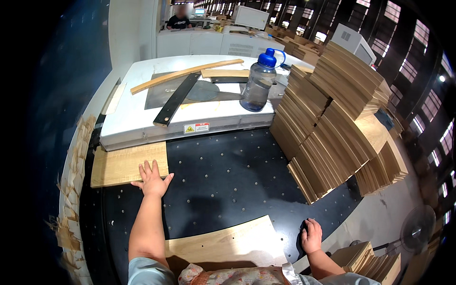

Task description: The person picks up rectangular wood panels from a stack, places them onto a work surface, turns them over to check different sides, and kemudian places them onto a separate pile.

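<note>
My left hand (153, 181) lies with fingers spread on the near right part of a light wood-grain board (128, 164). This board rests on the black studded table (223, 175), against the front of the white machine bed. Close to my body lies a second wood-grain board (228, 242) with small dark holes in it. My right hand (311, 236) is at the table's right edge, to the right of that board and apart from it. Its fingers are curled and pressed together, and whatever is under them is hidden.
Tall stacks of boards (327, 137) occupy the table's right side. On the white machine bed (128, 118) are wood strips (185, 76), a black bar (178, 99) and a blue-lidded water bottle (259, 83). More boards (370, 261) and a fan (417, 232) stand lower right. A person (179, 20) sits far back.
</note>
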Available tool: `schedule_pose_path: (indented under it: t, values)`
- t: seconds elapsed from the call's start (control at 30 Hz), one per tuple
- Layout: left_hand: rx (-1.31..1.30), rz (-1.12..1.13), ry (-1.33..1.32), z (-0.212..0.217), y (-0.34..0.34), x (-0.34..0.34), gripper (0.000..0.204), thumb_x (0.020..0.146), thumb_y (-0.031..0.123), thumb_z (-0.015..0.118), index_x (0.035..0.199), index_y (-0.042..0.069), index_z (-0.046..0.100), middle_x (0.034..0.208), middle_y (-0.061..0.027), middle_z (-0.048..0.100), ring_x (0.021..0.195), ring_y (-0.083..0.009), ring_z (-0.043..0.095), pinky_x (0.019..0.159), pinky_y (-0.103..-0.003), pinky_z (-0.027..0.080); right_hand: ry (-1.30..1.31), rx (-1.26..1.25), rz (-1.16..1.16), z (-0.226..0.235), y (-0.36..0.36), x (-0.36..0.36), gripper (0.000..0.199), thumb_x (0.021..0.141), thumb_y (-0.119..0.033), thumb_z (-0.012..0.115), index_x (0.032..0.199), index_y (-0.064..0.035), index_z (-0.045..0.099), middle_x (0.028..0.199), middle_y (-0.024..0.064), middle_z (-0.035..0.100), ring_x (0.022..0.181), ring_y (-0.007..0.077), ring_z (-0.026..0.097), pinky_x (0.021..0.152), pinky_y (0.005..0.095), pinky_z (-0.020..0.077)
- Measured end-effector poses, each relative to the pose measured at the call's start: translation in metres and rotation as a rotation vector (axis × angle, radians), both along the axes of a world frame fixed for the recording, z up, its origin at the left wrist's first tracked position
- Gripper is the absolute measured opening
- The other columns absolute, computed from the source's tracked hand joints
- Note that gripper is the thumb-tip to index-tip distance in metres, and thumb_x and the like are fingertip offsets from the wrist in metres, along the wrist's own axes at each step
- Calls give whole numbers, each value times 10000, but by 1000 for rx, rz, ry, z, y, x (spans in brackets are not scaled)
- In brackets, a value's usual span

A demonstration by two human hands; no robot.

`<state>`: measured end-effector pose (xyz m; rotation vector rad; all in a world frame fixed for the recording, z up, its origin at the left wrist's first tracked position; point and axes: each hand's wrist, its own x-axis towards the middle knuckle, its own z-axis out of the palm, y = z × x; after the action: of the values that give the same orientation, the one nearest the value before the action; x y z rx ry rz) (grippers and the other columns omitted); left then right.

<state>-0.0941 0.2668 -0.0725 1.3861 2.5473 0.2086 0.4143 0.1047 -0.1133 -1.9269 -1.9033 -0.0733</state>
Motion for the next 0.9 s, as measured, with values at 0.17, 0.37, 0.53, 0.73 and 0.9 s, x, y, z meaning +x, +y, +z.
schedule_pose_path:
  t: [0.17, 0.37, 0.53, 0.73, 0.9]
  values:
    - [7, 5, 28, -2, -2, -3, 858, 779, 588, 586, 1448, 193, 223, 1530, -87, 104, 1415, -285, 31, 1007, -727, 44, -2, 10, 7, 1, -4, -1, 350, 754, -86, 580, 1101, -44, 563, 1185, 143, 537, 1144, 336, 476, 979, 435, 354]
    - [-8, 8, 31, 4, -3, 2, 847, 785, 584, 580, 1447, 190, 226, 1529, -90, 100, 1415, -285, 31, 1007, -726, 54, 4, 17, 6, 2, 0, 0, 352, 750, -87, 580, 1100, -51, 574, 1191, 136, 537, 1151, 332, 474, 973, 430, 360]
    - [3, 5, 16, 1, -3, -1, 873, 772, 592, 588, 1450, 182, 220, 1530, -93, 87, 1416, -284, 11, 1006, -728, 51, 9, 35, -2, -1, -3, -3, 356, 746, -99, 584, 1098, -47, 579, 1169, 134, 553, 1137, 333, 484, 974, 436, 358]
    - [19, 5, 5, 7, -5, -2, 866, 766, 575, 604, 1447, 191, 232, 1528, -87, 103, 1415, -281, 30, 1009, -725, 53, 33, 56, 19, -1, -3, 0, 348, 736, -126, 596, 1078, -58, 603, 1170, 125, 558, 1128, 330, 491, 971, 435, 361]
    - [14, 13, 8, 2, -6, 1, 859, 763, 564, 616, 1445, 203, 240, 1531, -79, 97, 1416, -277, 32, 1012, -721, 62, 47, 66, 12, -4, -4, 4, 342, 736, -136, 603, 1069, -63, 614, 1157, 119, 573, 1128, 322, 496, 971, 429, 365]
